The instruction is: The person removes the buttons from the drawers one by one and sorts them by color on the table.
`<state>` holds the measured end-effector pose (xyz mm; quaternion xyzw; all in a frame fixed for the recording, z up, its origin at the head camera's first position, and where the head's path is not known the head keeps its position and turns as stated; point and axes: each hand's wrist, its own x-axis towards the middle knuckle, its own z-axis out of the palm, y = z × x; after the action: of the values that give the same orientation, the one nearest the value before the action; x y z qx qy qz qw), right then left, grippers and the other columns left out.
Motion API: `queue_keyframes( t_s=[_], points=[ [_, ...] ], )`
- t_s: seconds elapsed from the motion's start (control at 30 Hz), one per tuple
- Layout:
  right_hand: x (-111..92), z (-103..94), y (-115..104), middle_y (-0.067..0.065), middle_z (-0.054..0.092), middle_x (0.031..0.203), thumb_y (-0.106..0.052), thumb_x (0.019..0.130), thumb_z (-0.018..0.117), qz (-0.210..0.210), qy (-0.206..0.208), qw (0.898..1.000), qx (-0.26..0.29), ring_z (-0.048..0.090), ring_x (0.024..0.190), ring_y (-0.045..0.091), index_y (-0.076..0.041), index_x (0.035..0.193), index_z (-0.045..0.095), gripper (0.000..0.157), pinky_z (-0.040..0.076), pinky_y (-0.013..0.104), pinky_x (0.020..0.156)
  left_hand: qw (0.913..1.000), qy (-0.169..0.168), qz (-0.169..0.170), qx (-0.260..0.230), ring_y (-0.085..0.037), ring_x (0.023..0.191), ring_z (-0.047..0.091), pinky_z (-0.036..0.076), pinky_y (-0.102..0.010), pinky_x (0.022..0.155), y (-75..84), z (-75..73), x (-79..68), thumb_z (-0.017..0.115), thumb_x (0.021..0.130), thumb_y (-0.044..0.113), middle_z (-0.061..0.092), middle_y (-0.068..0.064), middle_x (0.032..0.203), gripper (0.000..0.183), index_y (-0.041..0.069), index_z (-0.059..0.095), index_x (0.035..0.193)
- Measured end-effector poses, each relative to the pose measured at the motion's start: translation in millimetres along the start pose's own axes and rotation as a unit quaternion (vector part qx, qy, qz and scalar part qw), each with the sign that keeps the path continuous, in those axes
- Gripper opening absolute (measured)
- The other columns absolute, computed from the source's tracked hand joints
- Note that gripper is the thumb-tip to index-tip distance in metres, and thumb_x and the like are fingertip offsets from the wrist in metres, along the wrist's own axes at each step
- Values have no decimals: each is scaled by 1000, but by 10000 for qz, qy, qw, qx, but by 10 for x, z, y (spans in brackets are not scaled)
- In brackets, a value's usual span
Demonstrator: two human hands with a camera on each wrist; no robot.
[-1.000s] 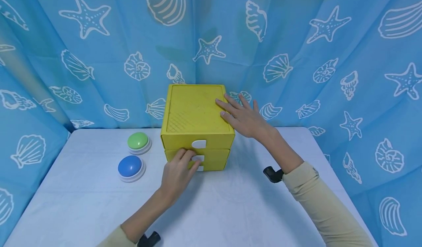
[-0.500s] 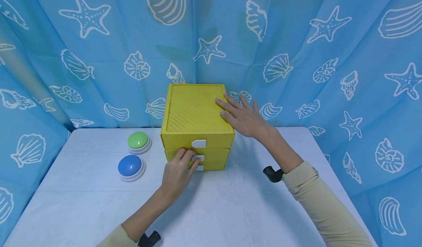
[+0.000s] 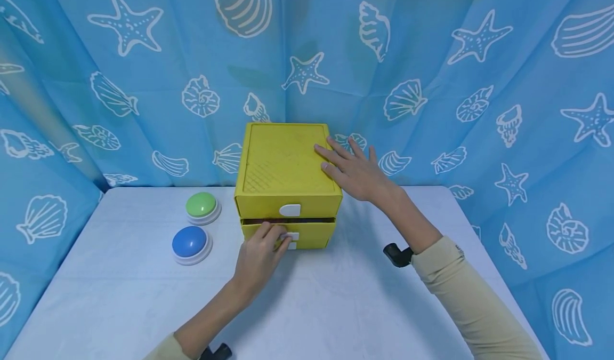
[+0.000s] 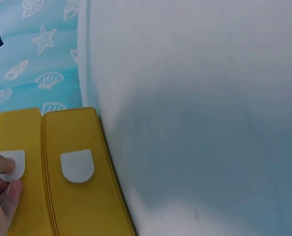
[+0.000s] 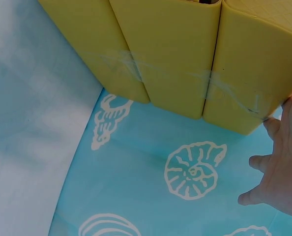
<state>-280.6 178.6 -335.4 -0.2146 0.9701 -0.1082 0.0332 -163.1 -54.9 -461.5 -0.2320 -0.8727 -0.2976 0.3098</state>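
Head view shows a yellow drawer unit at the far middle of the table, a boxy stack of three tiers. Its middle drawer is slightly ajar, with a thin dark gap along the upper edge; a dark reddish sliver shows there, but I cannot tell what lies inside. The top drawer sits closed.

The left hand pinches the middle drawer's white tab between thumb and fingers. The right hand has its fingers spread wide and rests on the right edge of the unit's top, gripping nothing.

The top panel is flat with a raised rim and a crosshatched patch near its left corner. From the left wrist, the bottom drawer carries a smooth white tab, square at one end and rounded at the other. Clear strips resembling tape cross the seams on the unit's right side.

Left of the unit stand a green domed button and, nearer, a blue domed button, each on a round white base. White cloth covers the table; behind hangs a creased blue curtain printed with white shells and starfish.
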Motion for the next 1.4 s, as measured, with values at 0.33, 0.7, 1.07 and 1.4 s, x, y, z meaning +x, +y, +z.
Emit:
queue_keyframes(
  t_s=[0.33, 0.7, 1.07, 1.4],
  points=[
    [4, 6, -7, -7, 5, 166, -59, 105, 16, 40, 4, 10000, 4, -4, 150, 38, -38, 159, 18, 58, -5, 72, 111, 9998, 96, 141, -138, -11, 73, 60, 56, -20, 62, 34, -57, -125, 88, 76, 7, 59, 0, 85, 23, 8, 68, 88],
    [-9, 4, -10, -6, 5, 166, -60, 104, 16, -3, 15, 10000, -8, -3, 150, 40, -37, 160, 18, 60, -5, 72, 111, 9989, 317, 283, -176, -7, 68, 60, 53, -15, 59, 93, -107, -261, 90, 72, 5, 59, 0, 82, 27, 9, 67, 86],
    [0, 6, -16, -6, 5, 166, -61, 104, 17, 15, -44, 10000, -1, -5, 150, 39, -38, 159, 18, 60, -6, 72, 111, 9981, 369, 304, -377, -8, 70, 64, 54, -13, 65, 206, -198, -395, 88, 69, -2, 62, 0, 83, 28, 7, 69, 86],
    [-8, -9, -20, -5, 5, 167, -59, 105, 18, 35, -31, 10000, 73, -5, 150, 40, -36, 160, 18, 60, -7, 72, 111, 9982, 303, 236, -458, -5, 69, 63, 52, -10, 65, 299, -270, -495, 90, 68, -3, 62, 1, 82, 29, 7, 70, 86]
  ],
)
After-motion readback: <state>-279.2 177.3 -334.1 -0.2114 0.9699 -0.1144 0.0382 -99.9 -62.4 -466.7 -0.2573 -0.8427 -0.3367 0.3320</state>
